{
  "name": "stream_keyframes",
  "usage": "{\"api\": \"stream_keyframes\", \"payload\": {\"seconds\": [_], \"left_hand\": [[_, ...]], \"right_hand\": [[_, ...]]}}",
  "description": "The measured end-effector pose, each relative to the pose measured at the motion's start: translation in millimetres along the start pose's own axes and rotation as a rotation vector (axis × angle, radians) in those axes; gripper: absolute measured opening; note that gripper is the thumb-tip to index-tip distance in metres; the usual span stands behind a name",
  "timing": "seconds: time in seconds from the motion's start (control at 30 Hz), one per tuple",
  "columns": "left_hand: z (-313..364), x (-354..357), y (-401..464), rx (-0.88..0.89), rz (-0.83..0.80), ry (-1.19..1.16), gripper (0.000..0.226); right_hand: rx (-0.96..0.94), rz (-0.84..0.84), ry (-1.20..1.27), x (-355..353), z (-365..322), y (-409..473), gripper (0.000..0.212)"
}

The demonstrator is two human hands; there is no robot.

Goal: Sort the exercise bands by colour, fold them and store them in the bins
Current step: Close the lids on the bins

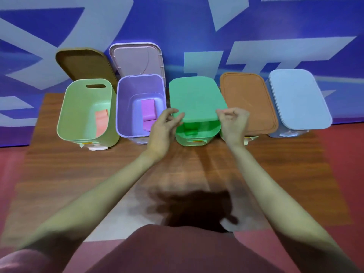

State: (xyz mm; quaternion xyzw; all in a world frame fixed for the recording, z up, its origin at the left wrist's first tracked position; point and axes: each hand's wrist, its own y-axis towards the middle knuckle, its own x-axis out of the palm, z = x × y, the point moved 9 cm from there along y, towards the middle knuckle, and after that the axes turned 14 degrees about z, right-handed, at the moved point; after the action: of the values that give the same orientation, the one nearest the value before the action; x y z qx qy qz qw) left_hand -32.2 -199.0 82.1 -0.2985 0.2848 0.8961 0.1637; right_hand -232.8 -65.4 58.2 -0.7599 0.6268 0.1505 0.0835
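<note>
**While the green lid sits part-way over its bin, both my hands are at its near edge**

My left hand [163, 133] has fingertips on the green lid's [197, 99] near-left corner; my right hand [232, 123] is curled at the near-right corner — whether it truly grips, I cannot tell. Under the lid, the green bin [197, 137] shows a folded green band [190, 130]. Left of it, open — purple bin [126, 107] with purple band [148, 112], pale-green bin [78, 107] with orange band [102, 123]. Right: orange-lidded bin [248, 101], blue-lidded bin [299, 99], both covered.
</note>
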Motion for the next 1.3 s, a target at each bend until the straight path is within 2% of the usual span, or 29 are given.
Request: {"api": "stream_keyframes", "payload": {"seconds": [0.1, 0.17, 0.23, 0.33, 0.43, 0.53, 0.63, 0.67, 0.77, 0.87, 1.0, 1.13, 1.23, 1.3], "left_hand": [[-7, 3, -20, -0.002, -0.018, -0.081, 0.021], [-15, 5, -21, -0.181, 0.000, -0.189, 0.015], [-25, 10, -18, -0.431, 0.033, -0.263, 0.010], [-54, 25, -23, -0.883, 0.097, -0.448, 0.020], [-68, 48, -31, -1.053, 0.003, -0.493, 0.013], [-74, 58, -35, -1.045, -0.047, -0.472, 0.013], [-80, 61, -41, -1.026, -0.027, -0.422, 0.040], [-79, 61, -44, -1.015, -0.035, -0.415, 0.040], [-78, 59, -46, -0.972, -0.037, -0.402, 0.017], [-78, 57, -45, -0.917, -0.049, -0.328, 0.036], [-73, 50, -33, -0.779, -0.116, -0.144, 0.034], [-77, 64, -33, -0.710, -0.261, -0.045, 0.048], [-79, 65, -34, -0.712, -0.305, -0.007, 0.053], [-74, 61, -31, -0.702, -0.310, -0.011, 0.051]], "right_hand": [[0.093, 0.003, -0.034, -5, 20, -19, 0.031], [0.118, -0.004, -0.077, -6, 26, -26, 0.040], [0.146, -0.017, -0.075, -5, 27, -30, 0.045], [0.225, -0.016, -0.056, -3, 28, -32, 0.048], [0.321, -0.004, 0.007, -1, 30, -36, 0.049], [0.339, -0.001, 0.004, -1, 33, -38, 0.049], [0.341, -0.013, -0.014, -2, 38, -43, 0.050], [0.335, -0.017, -0.025, -3, 39, -45, 0.050], [0.267, -0.026, -0.084, -7, 39, -46, 0.048], [0.176, -0.030, -0.181, -8, 36, -48, 0.045], [0.133, -0.021, -0.256, -4, 34, -52, 0.038], [0.349, 0.010, -0.189, 0, 52, -62, 0.032], [0.490, 0.026, -0.075, 4, 65, -68, 0.011], [0.550, 0.047, 0.004, 4, 67, -70, 0.008]]}}
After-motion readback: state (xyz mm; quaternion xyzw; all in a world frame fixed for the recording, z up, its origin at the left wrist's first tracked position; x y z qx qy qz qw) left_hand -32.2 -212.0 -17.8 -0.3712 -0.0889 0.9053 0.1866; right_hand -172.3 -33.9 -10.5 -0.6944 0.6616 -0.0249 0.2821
